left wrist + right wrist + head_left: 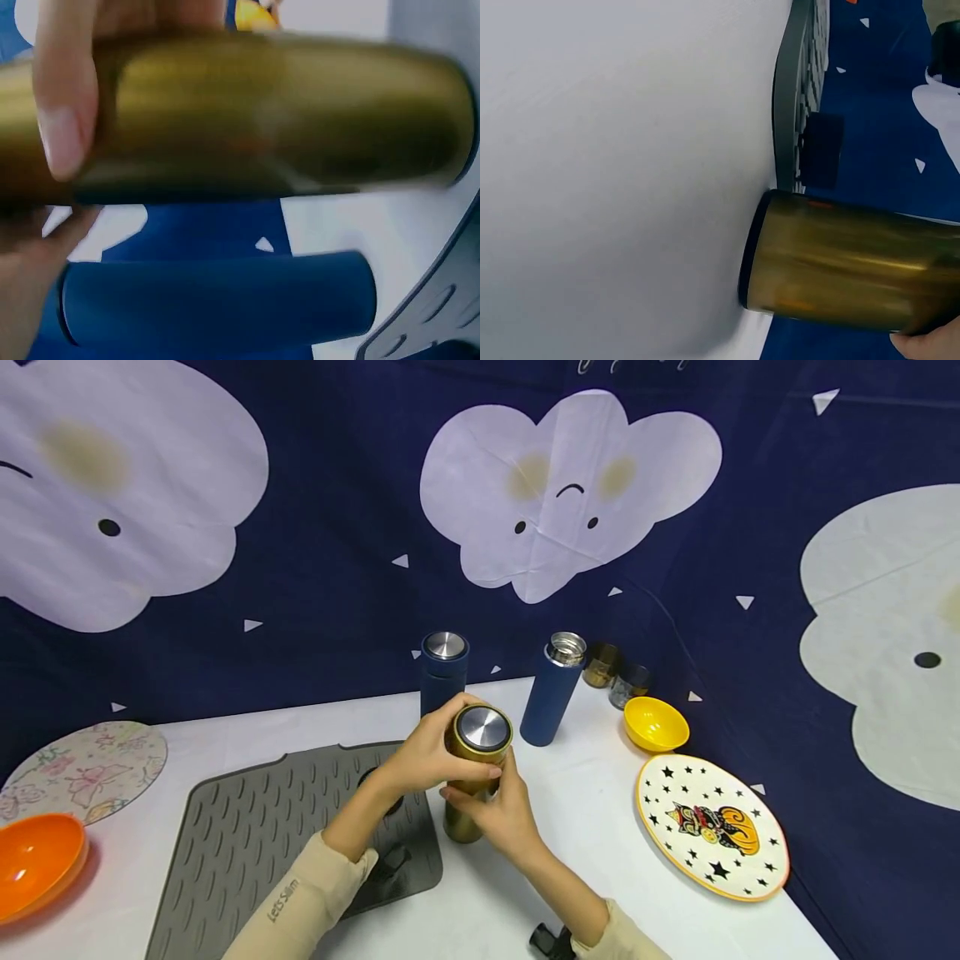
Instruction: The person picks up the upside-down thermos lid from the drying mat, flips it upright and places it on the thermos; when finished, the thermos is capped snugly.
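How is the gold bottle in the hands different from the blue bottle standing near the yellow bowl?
The gold bottle has its lid on; the blue bottle near the yellow bowl stands open, its steel mouth bare. The left hand and right hand grip the gold bottle; nobody touches the blue bottle. Both are slim, upright cylinders on the white table.

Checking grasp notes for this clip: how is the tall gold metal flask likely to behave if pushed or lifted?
The tall gold metal flask looks rigid and narrow for its height, so a push near the top would probably tip it. Its glossy surface may be slippery; both the left hand and right hand grip it. On its side, it would likely roll.
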A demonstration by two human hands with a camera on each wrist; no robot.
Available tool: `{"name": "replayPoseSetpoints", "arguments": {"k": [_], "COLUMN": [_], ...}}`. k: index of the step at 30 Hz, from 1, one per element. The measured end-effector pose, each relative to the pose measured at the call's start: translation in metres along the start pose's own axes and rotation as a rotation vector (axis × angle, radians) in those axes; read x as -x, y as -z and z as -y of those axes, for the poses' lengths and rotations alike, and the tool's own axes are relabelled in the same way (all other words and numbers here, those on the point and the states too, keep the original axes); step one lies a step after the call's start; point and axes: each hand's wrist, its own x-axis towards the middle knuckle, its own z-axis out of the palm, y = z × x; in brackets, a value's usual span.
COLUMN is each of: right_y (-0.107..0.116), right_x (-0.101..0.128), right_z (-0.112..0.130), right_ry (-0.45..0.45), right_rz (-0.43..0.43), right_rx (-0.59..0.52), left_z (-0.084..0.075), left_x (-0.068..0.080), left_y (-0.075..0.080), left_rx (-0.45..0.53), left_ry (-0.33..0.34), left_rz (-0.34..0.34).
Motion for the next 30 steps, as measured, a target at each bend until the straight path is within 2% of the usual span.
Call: {"name": "replayPoseSetpoints", "arguments": {"k": [2,4,6,7,9,11,14,16,17,19,21,22,25,27,28,30], "right_y": [0.000,-0.001,-0.001,-0.001,-0.001,-0.001,-0.001,-0.001,0.000,0.001,0.003,0.004,0.007,0.008,0.008,0.008], "right_x": [0.000,-0.001,-0.001,-0.001,-0.001,0.000,0.001,0.001,0.001,0.001,0.000,-0.001,-0.004,-0.006,-0.006,-0.007], "right_z": [-0.001,-0.001,-0.001,-0.001,-0.002,-0.002,-0.001,0.000,0.000,0.001,0.002,0.002,0.002,0.002,0.002,0.001], "right_ry": [-0.004,-0.015,-0.013,-0.009,-0.010,-0.011,-0.020,-0.024,-0.023,-0.025,-0.023,-0.023,-0.025,-0.032,-0.039,-0.057], "right_rz": [0.000,0.002,0.008,0.013,0.022,0.025,0.010,-0.002,-0.003,0.001,0.019,0.028,0.057,0.075,0.086,0.105], "right_rx": [-0.001,-0.015,-0.021,-0.023,-0.016,0.002,0.020,0.027,0.026,0.022,0.024,0.025,0.012,-0.002,-0.017,-0.041], "left_z": [0.002,0.004,0.003,0.001,-0.005,-0.013,-0.021,-0.023,-0.022,-0.018,-0.013,-0.011,-0.007,-0.005,-0.005,-0.005], "left_x": [-0.003,-0.004,-0.003,-0.001,0.002,0.006,0.005,0.001,-0.001,-0.005,-0.007,-0.009,-0.016,-0.023,-0.025,-0.028], "left_y": [0.007,0.012,0.014,0.014,0.008,-0.003,-0.024,-0.035,-0.038,-0.040,-0.034,-0.029,-0.010,0.003,0.009,0.018], "left_rx": [0.100,0.167,0.187,0.170,0.120,0.034,-0.148,-0.273,-0.320,-0.345,-0.279,-0.213,0.033,0.168,0.206,0.227], "left_ry": [0.031,0.065,0.095,0.100,0.092,0.058,-0.006,-0.055,-0.078,-0.123,-0.154,-0.166,-0.149,-0.114,-0.097,-0.056], "left_rz": [0.108,0.180,0.202,0.185,0.098,-0.041,-0.265,-0.384,-0.421,-0.440,-0.377,-0.308,-0.025,0.162,0.239,0.346]}}
